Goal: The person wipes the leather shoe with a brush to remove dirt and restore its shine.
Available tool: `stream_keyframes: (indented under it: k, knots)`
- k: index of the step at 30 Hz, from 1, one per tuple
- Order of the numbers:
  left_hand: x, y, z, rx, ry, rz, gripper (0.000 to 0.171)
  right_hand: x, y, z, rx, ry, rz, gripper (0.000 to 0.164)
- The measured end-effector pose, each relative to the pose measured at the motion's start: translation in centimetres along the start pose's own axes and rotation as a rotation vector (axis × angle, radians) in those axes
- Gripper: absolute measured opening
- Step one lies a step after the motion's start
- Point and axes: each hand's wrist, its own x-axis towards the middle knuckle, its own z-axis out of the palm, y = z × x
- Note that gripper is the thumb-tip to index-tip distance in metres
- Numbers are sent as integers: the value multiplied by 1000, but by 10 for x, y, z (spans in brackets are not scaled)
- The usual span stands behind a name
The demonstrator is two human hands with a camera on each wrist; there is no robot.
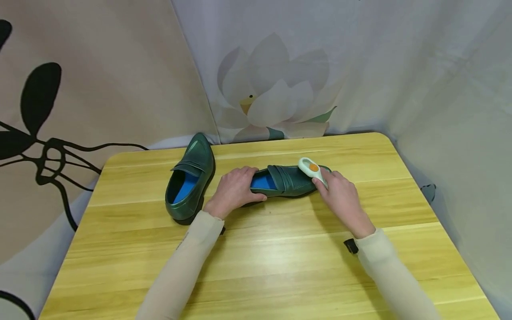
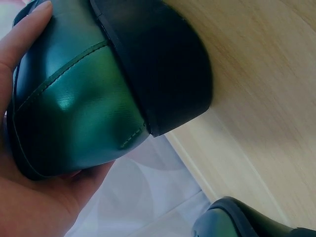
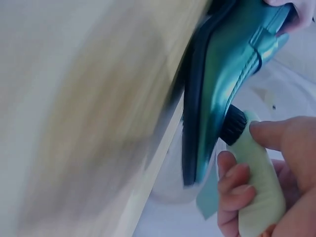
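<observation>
A dark green loafer (image 1: 294, 180) with a blue insole lies on its sole, toe to the right. My left hand (image 1: 237, 189) grips its heel end, thumb on the near side; the left wrist view shows the heel leather (image 2: 79, 108) between thumb and fingers. In my right hand (image 1: 340, 195) is a pale green brush (image 1: 309, 167) with an orange spot on it. Its dark bristles (image 3: 233, 124) meet the top of the toe in the right wrist view, with the fingers curled round the handle (image 3: 259, 187).
The matching green loafer (image 1: 192, 178) stands at the left of the wooden table (image 1: 272, 266), toe toward the back edge. A curtain (image 1: 280, 66) with a printed flower hangs behind the table. Black watch-like bands show at the wrists.
</observation>
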Motion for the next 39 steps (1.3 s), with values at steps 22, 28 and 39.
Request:
stream_keyframes:
  k: [22,28,39]
  knots:
    - [-1,-2,-1,5,-1,-12,86,-31,-1,0,-18,67,-100,47]
    - [-2,-2,-1,5,0,-8,86,-31,30,-12,-68,148,-28,46]
    - [1,1,0,8,0,4,85,-8,44,-25,-120,84,18,34]
